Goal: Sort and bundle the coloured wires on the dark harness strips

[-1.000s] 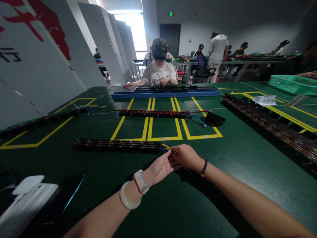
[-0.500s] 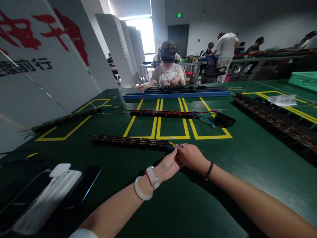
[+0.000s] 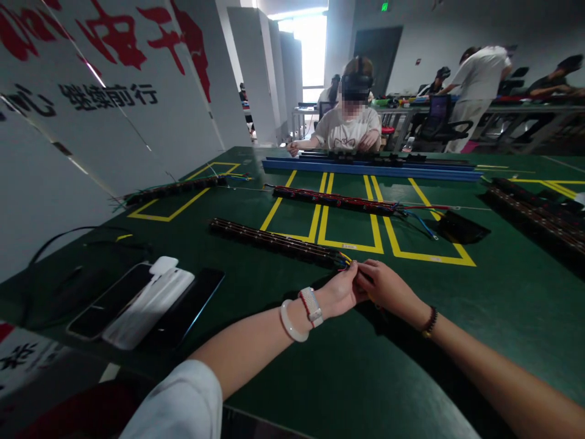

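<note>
A long dark strip (image 3: 274,239) with thin lines along its top lies slantwise on the green table. Coloured wires (image 3: 343,259), yellow and blue among them, come out of its right end. My left hand (image 3: 340,291) is closed on these wires, thumb uppermost, with a watch and a pale bangle at the wrist. Pressed against it, my right hand (image 3: 388,286) has its fingers pinched round the same wire ends. The fingers hide the wire tips.
Beyond lies another strip with red and blue wires (image 3: 336,200), beside a black piece (image 3: 462,227). Phones (image 3: 187,308) and a white device (image 3: 150,302) rest at left. More strips (image 3: 539,210) lie at right. A co-worker (image 3: 350,122) sits behind blue rails (image 3: 370,169).
The view has swung to the right-tilted side, so the table things sit differently in it. Both hands stay together at the wire ends of the strip.
</note>
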### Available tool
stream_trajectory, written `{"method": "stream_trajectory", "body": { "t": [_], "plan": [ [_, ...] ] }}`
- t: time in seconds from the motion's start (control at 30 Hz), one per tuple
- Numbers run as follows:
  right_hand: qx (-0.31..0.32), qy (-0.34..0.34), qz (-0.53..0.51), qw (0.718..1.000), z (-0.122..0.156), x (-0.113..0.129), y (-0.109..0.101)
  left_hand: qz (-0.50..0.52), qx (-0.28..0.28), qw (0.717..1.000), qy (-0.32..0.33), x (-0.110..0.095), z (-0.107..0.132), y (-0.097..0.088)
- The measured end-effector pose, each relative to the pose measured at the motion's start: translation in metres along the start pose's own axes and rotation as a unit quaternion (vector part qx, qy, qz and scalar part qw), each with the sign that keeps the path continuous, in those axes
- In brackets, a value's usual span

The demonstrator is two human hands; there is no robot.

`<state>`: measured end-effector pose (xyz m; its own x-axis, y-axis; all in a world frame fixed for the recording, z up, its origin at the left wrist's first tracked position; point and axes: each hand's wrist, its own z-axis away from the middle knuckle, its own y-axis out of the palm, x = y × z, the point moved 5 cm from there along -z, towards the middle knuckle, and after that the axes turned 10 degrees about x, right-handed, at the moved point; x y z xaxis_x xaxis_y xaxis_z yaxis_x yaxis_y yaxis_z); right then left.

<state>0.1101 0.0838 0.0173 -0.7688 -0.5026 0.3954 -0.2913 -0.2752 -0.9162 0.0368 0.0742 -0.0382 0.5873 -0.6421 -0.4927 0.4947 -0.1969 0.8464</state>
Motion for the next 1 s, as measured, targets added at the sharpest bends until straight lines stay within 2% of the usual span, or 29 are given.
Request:
{"method": "stream_trajectory", "body": {
  "t": [0.1, 0.27, 0.43, 0.53, 0.73, 0.8, 0.9, 1.0],
  "plan": [
    [0.044, 0.01, -0.146, 0.988, 0.0, -0.012, -0.003, -0.026, 0.014, 1.0, -0.008, -0.001, 0.002, 0.003],
    [0.135, 0.013, -0.335, 0.932, 0.002, -0.026, 0.003, -0.067, 0.024, 0.997, -0.012, -0.003, 0.005, 0.006],
    [0.141, 0.0, -0.423, 0.895, 0.006, -0.034, 0.009, -0.097, 0.022, 0.995, -0.019, -0.003, 0.008, 0.006],
    [0.125, -0.008, -0.41, 0.904, 0.006, -0.038, 0.008, -0.104, 0.02, 0.994, -0.023, -0.003, 0.009, 0.006],
    [0.055, 0.009, -0.24, 0.969, 0.004, -0.044, -0.008, -0.113, 0.021, 0.993, -0.027, -0.004, 0.009, 0.006],
    [0.073, 0.009, -0.221, 0.973, 0.004, -0.046, -0.009, -0.111, 0.014, 0.993, -0.027, -0.004, 0.01, 0.006],
    [0.118, 0.037, -0.249, 0.961, 0.006, -0.059, -0.006, -0.108, 0.008, 0.994, -0.022, -0.004, 0.011, 0.006],
    [0.098, 0.068, -0.285, 0.951, 0.008, -0.079, -0.005, -0.097, 0.011, 0.995, -0.02, -0.005, 0.011, 0.009]
  ]
}}
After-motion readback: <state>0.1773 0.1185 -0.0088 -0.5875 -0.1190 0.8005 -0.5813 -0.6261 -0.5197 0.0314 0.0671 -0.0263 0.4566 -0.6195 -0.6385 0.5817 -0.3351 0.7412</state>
